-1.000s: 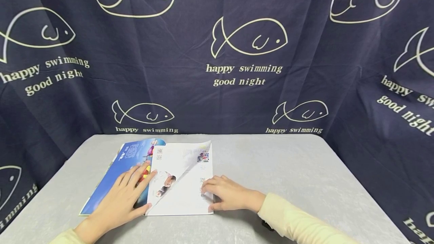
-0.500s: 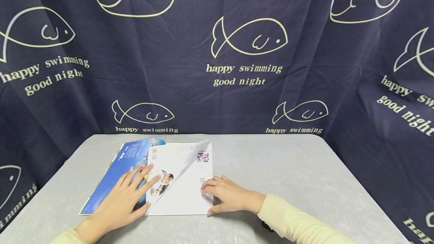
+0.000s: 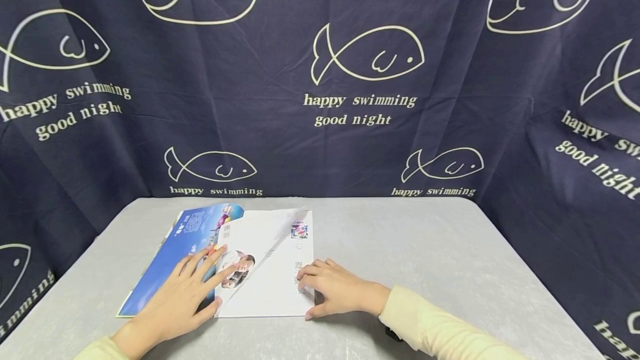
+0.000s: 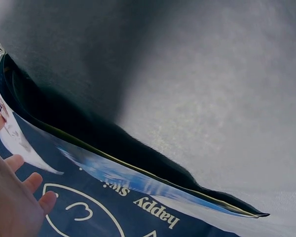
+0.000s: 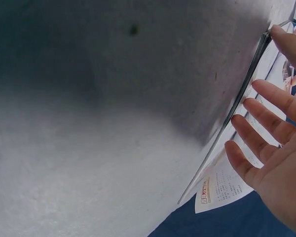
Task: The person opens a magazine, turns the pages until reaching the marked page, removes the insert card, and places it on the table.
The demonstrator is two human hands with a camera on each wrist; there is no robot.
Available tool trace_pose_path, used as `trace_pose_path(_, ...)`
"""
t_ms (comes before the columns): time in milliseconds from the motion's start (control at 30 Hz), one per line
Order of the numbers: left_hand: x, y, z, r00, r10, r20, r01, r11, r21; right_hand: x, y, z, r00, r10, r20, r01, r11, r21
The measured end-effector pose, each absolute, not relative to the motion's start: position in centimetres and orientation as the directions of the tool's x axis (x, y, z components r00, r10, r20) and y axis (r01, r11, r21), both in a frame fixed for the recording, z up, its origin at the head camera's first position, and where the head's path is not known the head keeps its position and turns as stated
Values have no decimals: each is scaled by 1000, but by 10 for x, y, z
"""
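An open magazine [image 3: 280, 288] lies on the grey table, its left side a blue picture page [image 3: 170, 265] and its right side mostly white. A white page [image 3: 250, 232] with a round photo stands partly lifted in a slanting fold across the middle. My left hand [image 3: 180, 293] rests spread over the blue page, its index finger on the lifted page and its thumb near the front edge by the spine. My right hand [image 3: 335, 288] lies on the right edge of the white page, fingers loosely bent. In the right wrist view its fingers [image 5: 266, 116] touch the page edge.
The grey table [image 3: 425, 249] extends to the right of the magazine. A dark blue curtain [image 3: 280, 99] with fish drawings and lettering hangs behind and at both sides. A small black object [image 3: 393, 334] shows under the right sleeve [image 3: 425, 321].
The lifted page has dropped further to the left, showing more of its round photo. My left fingers shifted slightly with it, while the right hand stayed nearly in place.
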State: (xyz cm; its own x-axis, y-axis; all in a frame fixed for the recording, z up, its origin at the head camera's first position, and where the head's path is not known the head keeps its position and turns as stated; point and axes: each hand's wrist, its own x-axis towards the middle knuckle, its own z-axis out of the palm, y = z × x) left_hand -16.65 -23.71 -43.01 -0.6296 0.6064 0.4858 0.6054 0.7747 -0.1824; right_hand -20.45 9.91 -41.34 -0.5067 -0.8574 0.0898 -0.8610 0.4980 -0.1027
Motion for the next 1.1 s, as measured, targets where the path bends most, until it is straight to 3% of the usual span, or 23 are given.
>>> trace_pose_path(467,-166,-236,-432,-663,587,464,574,797,-188,-203,100,-408,-495,-865,79,-867,486,-111)
trace_pose_path(833,-167,-237,-434,-636,598,487,583,787,-204,-205,101,-410,-460,-880,114,-888,454,-74)
trace_pose_path(1100,-166,-235,-433,-648,583,489,573,797,-190,-207,103,-413,-440,-885,150,-898,437,-56)
